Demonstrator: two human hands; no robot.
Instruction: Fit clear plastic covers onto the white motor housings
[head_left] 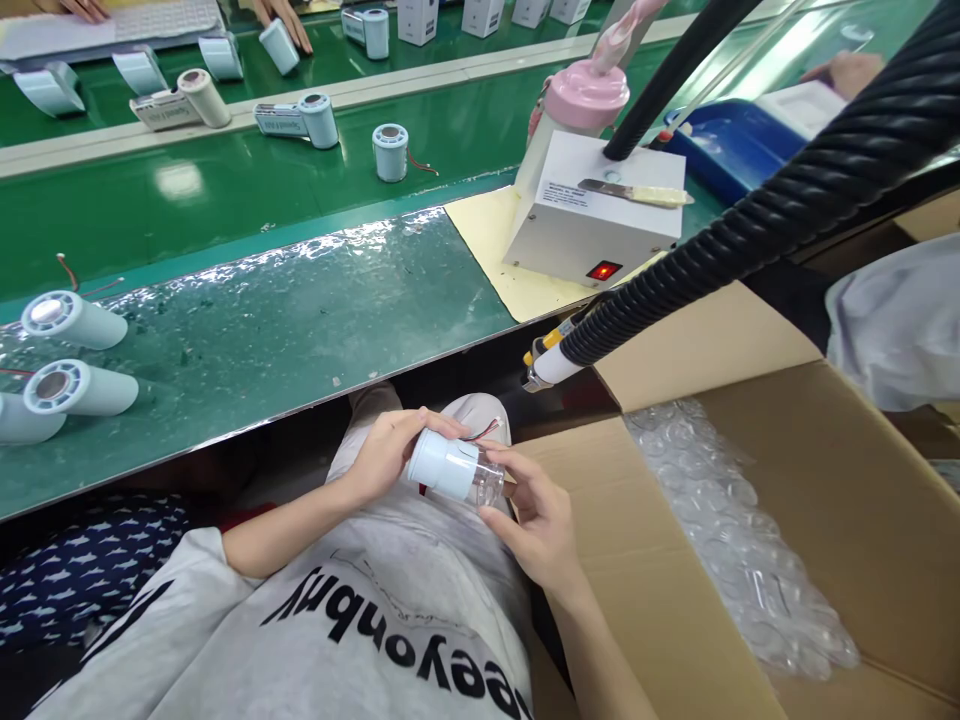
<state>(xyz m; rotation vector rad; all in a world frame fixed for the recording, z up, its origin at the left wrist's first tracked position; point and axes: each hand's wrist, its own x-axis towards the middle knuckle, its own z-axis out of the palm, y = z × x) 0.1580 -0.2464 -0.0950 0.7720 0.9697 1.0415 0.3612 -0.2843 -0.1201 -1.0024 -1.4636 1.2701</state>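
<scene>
Pale blue plastic forms the cylindrical body [442, 463] that the left hand [381, 455] clasps from its wider end, above the person's lap and just off the edge of the glossy green worktop [337, 310]. The right hand [541, 520] grips the clear plastic cup [490, 482] at the other end between thumb and fingers, so the two hands, apart from each other, seem to steady the pair from opposite sides; whether the cup is fully seated I cannot tell. Thin red and dark wires [486, 430] stick out above, perhaps to avoid pinching. Clustered transparent plastic pieces [727, 530] lie in the open brown cardboard box [855, 500] at the right, likely for easy reach. Pale blue cylinders [97, 387] lie on their sides at the worktop's left, probably for the same reason.
</scene>
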